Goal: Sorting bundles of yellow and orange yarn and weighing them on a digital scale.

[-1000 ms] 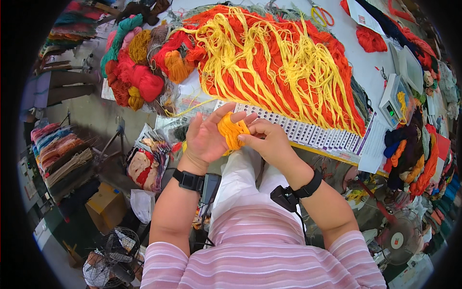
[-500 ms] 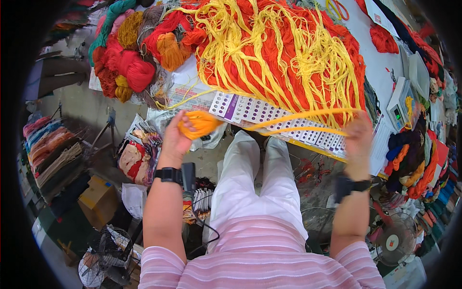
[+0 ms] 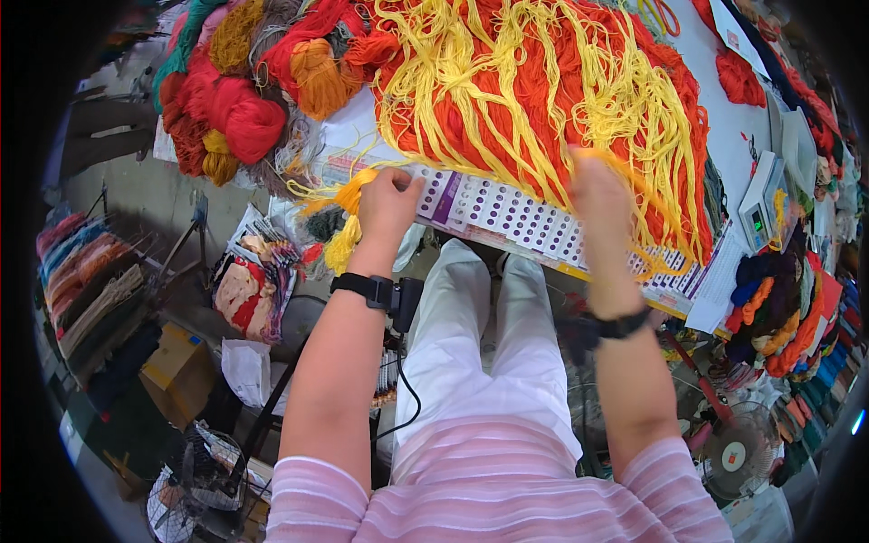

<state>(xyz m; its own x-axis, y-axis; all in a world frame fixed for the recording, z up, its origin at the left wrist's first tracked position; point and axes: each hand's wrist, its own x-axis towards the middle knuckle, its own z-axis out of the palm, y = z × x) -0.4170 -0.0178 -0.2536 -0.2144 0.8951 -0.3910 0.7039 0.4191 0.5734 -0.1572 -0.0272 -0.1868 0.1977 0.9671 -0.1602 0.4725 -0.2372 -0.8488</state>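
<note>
Shirt (image 3: pixel 489 480): pink, striped, nearest.
Trousers (image 3: pixel 453 362): white, below the table edge.
Left hand (image 3: pixel 389 210): fingers curled together, closed on orange yarn (image 3: pixel 353 192).
Right hand (image 3: pixel 599 195): raised, blurred; cannot tell whether its fingers pinch anything.
Orange yarn: out past the left hand's outer side, near the table edge.
Dotted cards (image 3: pixel 502 206): along that edge, between the hands.
Yarn heap (image 3: pixel 534 100): red and yellow, on the table beyond the cards.
Scissors (image 3: pixel 668 16): behind the heap.

orange yarn (image 3: pixel 354 191), bunched at left; loosely looped at right.
</note>
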